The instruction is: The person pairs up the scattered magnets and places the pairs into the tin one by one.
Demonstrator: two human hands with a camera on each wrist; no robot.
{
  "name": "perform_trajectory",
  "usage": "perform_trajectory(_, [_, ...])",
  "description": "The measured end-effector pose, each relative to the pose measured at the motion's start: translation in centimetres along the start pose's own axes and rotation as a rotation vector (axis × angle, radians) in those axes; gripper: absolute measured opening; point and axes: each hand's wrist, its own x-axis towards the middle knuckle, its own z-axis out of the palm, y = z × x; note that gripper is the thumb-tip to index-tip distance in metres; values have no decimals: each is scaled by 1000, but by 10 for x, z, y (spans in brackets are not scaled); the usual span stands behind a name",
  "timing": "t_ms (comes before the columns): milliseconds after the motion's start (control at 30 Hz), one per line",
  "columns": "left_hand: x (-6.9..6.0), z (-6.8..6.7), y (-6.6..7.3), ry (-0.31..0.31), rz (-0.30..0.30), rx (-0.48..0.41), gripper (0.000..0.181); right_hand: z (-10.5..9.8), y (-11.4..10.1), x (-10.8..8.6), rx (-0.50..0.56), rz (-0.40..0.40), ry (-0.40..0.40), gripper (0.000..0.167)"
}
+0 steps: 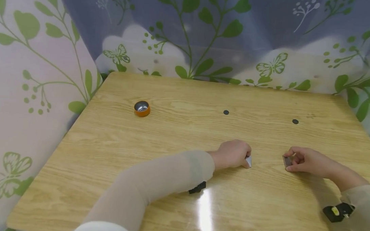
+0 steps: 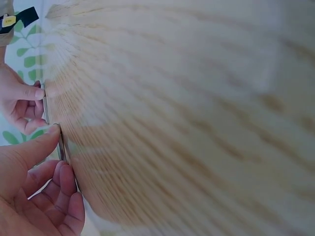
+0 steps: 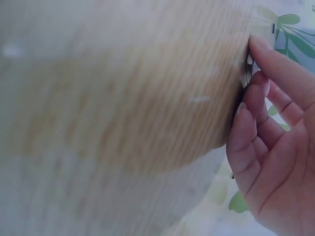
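In the head view, my left hand (image 1: 232,154) pinches a small flat pale piece (image 1: 249,161) by its edges, right of the table's middle. Facing it across a gap, my right hand (image 1: 312,162) pinches a small flat grey-brown rectangular piece (image 1: 287,162). Both pieces are down at the tabletop. From the left wrist, the left piece (image 2: 61,145) appears as a thin dark edge between thumb and fingertips. The right wrist view shows only a thin sliver of the right piece (image 3: 249,70), mostly hidden by the fingers. What the pieces are cannot be made out.
A small orange bowl (image 1: 142,109) with a metallic inside stands at the back left of the wooden table (image 1: 172,135). Two black discs (image 1: 226,112) lie towards the back, one centre and one right. Leaf-patterned cloth (image 1: 205,45) hangs behind the table and along its left side.
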Motion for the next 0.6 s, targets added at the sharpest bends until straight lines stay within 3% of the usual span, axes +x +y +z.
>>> perform_trajectory(267, [3,-1,2,10,9,3,19,0,1,2,-5,-42,13,29])
perform_trajectory(600, [6,3,5,7,3,-13,20,3,-1,4,12,-26,-4,31])
